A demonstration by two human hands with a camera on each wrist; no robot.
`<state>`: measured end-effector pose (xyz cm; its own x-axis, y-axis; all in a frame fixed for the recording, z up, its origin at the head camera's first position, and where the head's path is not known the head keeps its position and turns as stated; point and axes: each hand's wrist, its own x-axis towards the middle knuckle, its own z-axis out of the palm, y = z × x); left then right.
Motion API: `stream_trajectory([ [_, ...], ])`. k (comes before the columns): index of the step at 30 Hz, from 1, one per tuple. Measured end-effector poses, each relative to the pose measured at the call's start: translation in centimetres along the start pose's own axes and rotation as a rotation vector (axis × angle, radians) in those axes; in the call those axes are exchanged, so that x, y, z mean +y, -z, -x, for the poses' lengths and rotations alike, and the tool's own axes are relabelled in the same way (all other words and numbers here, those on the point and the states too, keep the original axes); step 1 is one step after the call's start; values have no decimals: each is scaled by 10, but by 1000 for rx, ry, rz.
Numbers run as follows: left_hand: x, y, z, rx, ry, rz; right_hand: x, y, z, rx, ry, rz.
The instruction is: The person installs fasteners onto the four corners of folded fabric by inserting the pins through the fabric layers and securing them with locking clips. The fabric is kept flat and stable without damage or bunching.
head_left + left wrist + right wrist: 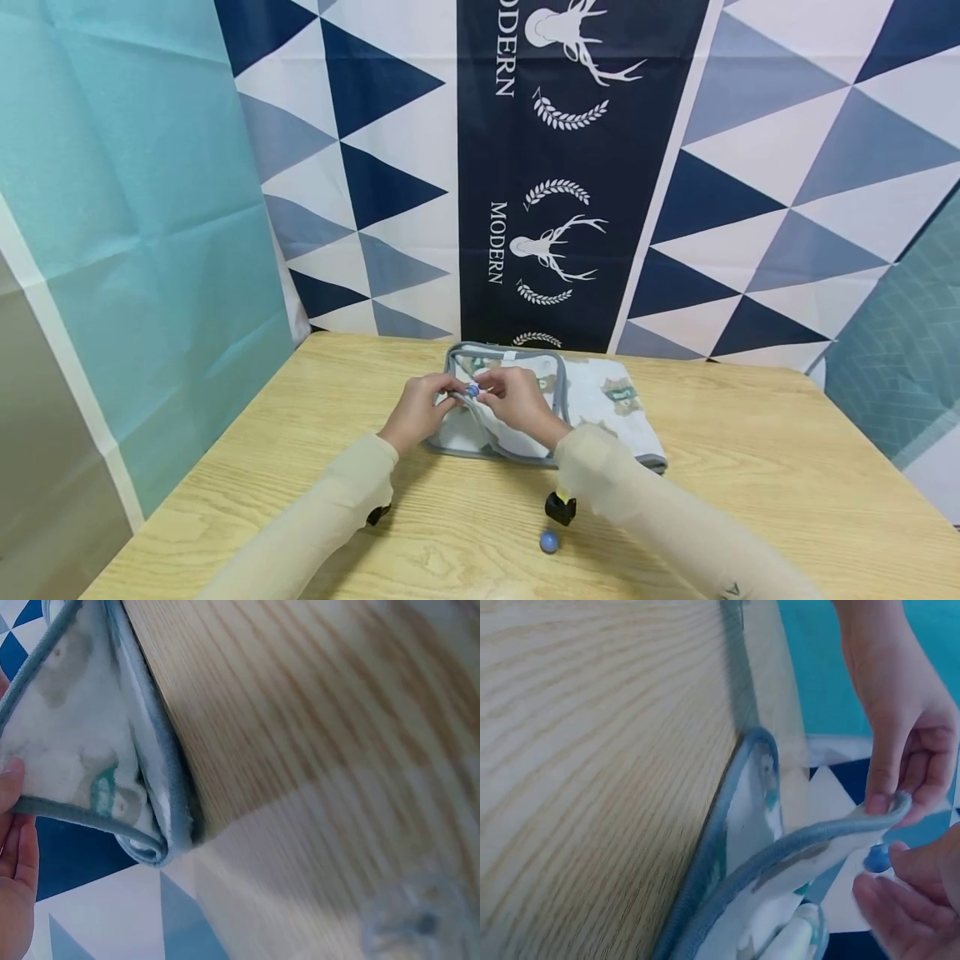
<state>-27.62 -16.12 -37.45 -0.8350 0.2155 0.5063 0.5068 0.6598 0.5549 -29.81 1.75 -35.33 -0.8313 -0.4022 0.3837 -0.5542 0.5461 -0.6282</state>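
Note:
A folded white cloth [626,417] with grey-blue edging and brown-and-green animal prints lies at the back of the table. My left hand [418,410] pinches its raised edge between thumb and fingers; the left wrist view shows the cloth [67,735] stretching up from the table to that grip. Close beside it, my right hand [521,404] holds a small round blue thing [877,859] between thumb and fingertips, just by the lifted edge. In the head view this blue thing shows white marks. Some of the cloth's inner layers are hidden.
A small blue ball [549,542] rests on the wooden table [757,492] near the front, by the right forearm. Patterned fabric [390,167] hangs behind the table, with a teal sheet [172,208] at the left. Black wrist devices sit under both sleeves.

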Motion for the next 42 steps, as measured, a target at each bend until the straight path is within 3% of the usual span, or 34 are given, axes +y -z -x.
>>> stream_trajectory([
  [5,-3,2,4,2,51,49,-9,-1,8,-31,-42,29],
  [12,-2,5,2,-8,98,40,-11,-5,6,-85,-81,20],
  [19,10,27,14,-70,172,-36,3,4,2,-47,-87,14],
  [23,11,48,25,-173,156,-131,10,10,-2,-20,-101,16],
  [29,0,86,43,-458,114,-229,15,19,-9,20,-130,55],
  [32,-5,96,53,-554,77,-244,19,27,-13,44,-132,65],
  [35,-7,95,65,-586,56,-233,24,40,-18,62,-156,79],
  [42,-8,84,86,-542,69,-259,44,68,-29,83,-305,55],
])
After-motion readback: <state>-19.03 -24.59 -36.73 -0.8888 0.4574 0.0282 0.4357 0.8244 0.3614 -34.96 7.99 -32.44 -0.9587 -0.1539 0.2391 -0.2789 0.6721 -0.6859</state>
